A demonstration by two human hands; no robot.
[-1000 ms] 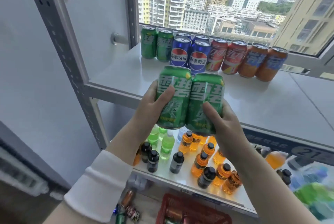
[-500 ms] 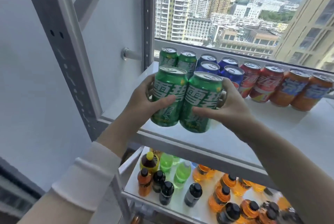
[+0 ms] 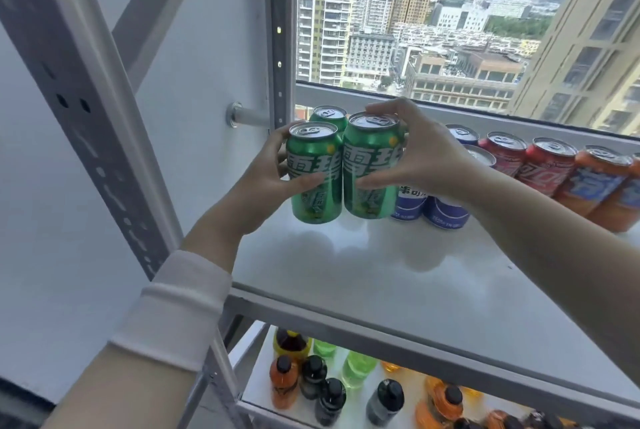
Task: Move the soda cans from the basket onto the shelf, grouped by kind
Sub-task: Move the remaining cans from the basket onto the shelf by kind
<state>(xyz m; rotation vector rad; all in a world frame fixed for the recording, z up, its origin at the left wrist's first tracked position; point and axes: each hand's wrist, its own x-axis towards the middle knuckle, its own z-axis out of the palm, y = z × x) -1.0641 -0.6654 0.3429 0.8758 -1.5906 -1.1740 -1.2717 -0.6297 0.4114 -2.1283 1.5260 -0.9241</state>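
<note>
My left hand (image 3: 268,179) grips a green soda can (image 3: 313,165), and my right hand (image 3: 419,158) grips a second green soda can (image 3: 370,158) beside it. Both cans stand upright, side by side, at or just above the white shelf (image 3: 381,272). Directly behind them another green can (image 3: 329,117) peeks out. To the right run blue cans (image 3: 445,210), red cans (image 3: 543,165) and orange cans (image 3: 595,182) in a row along the window. The basket is out of view.
A grey perforated upright (image 3: 86,137) and a slanted brace stand at the left. A black post (image 3: 278,33) rises behind the green cans. The lower shelf (image 3: 256,383) holds several small bottles (image 3: 353,390) in orange, green and black.
Both hands carried the two green cans up and forward over the shelf edge, down to the shelf in front of the green cans at the back.
</note>
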